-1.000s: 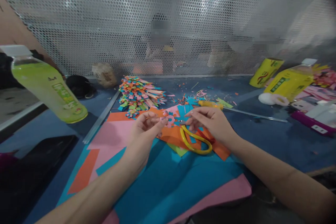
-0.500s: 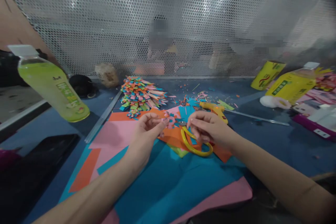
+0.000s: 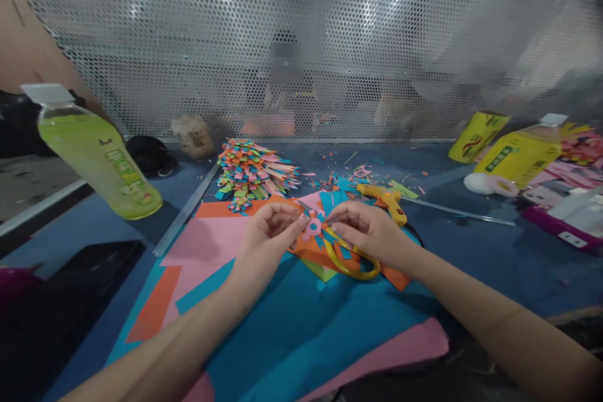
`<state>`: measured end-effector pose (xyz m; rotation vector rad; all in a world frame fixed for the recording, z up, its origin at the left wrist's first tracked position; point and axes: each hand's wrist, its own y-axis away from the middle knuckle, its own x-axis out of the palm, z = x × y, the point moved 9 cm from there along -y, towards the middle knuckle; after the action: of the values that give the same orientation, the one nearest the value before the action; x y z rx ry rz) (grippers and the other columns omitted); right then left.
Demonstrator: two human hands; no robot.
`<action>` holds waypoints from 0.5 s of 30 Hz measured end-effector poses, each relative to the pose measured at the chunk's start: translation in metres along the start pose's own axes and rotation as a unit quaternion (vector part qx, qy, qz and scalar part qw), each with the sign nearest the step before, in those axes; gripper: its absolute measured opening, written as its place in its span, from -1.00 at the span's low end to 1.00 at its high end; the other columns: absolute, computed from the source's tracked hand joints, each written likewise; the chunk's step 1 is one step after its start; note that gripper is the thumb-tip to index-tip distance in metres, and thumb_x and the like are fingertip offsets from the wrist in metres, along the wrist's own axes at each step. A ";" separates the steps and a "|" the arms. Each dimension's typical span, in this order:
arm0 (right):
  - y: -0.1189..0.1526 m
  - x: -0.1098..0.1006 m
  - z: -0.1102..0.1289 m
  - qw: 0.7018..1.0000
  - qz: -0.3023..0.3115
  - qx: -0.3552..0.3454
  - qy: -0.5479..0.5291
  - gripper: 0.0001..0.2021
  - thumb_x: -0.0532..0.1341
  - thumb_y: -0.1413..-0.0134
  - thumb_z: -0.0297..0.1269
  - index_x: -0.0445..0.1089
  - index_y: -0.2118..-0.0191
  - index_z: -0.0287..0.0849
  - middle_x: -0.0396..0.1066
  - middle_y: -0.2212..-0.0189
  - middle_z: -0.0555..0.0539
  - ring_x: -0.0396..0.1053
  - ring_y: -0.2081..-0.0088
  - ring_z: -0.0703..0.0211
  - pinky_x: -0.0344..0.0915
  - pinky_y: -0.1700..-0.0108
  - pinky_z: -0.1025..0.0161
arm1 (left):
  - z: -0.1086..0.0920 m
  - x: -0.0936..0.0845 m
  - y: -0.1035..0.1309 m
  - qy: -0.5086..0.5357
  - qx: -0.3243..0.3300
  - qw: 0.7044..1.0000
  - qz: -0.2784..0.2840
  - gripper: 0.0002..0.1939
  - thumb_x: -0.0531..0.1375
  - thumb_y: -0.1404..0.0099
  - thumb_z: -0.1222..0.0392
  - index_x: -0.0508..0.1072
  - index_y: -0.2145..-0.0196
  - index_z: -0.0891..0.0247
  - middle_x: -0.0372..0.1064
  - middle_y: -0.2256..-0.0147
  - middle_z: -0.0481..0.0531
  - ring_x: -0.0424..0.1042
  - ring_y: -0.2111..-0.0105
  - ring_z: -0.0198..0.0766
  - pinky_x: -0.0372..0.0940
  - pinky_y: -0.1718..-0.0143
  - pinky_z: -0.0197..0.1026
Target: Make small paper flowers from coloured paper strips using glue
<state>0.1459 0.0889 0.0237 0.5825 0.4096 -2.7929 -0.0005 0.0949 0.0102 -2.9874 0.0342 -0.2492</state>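
Note:
A small pink and blue paper flower (image 3: 312, 227) is between my hands, its pink ring facing me. My left hand (image 3: 274, 229) pinches its left edge between thumb and fingers. The closed fingers of my right hand (image 3: 360, 226) are at its right edge. Yellow-handled scissors (image 3: 357, 272) lie just beneath, partly hidden by my right hand, with a blade tip showing near my left fingertips. Under both hands are sheets of orange, pink and blue paper (image 3: 301, 320). A cone-like pile of folded colourful paper strips (image 3: 252, 169) stands behind my left hand.
A yellow glue gun (image 3: 387, 200) lies behind my right hand, near paper scraps (image 3: 342, 183). Green bottle (image 3: 101, 163), clear strip (image 3: 186, 210) and dark flat object (image 3: 80, 301) are left. Yellow bottle (image 3: 522, 154) and purple-edged tray (image 3: 560, 226) are right. Perforated metal screen (image 3: 339, 44) stands behind.
My right hand has moved left to the flower's edge, closing the gap between my hands. The flower now faces the camera more fully. The view has shifted slightly.

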 end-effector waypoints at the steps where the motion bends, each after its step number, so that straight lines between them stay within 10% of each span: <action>1: 0.001 0.006 0.000 1.000 0.022 0.003 0.000 -0.83 0.17 0.10 -0.21 0.27 0.39 -0.19 0.24 0.60 0.06 0.17 0.60 0.37 0.14 0.56 0.37 | 0.000 0.001 0.000 -0.005 -0.002 1.000 0.004 -0.74 0.33 0.12 0.17 0.35 0.49 0.31 0.35 0.60 -0.09 0.29 0.63 -0.45 0.17 0.64 -0.42; 15: 0.003 0.015 -0.006 0.995 0.067 0.045 -0.066 -0.79 0.09 0.01 -0.23 0.21 0.58 -0.19 0.20 0.74 0.10 0.16 0.70 0.44 0.13 0.61 0.43 | 0.011 0.013 0.003 0.017 -0.041 0.998 0.055 -0.65 0.34 0.13 0.20 0.37 0.34 0.30 0.43 0.54 -0.04 0.39 0.55 -0.36 0.27 0.59 -0.39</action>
<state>0.1361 0.0853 0.0115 0.4242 0.2105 -2.7106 0.0145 0.0929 0.0013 -3.0504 0.2160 -0.2921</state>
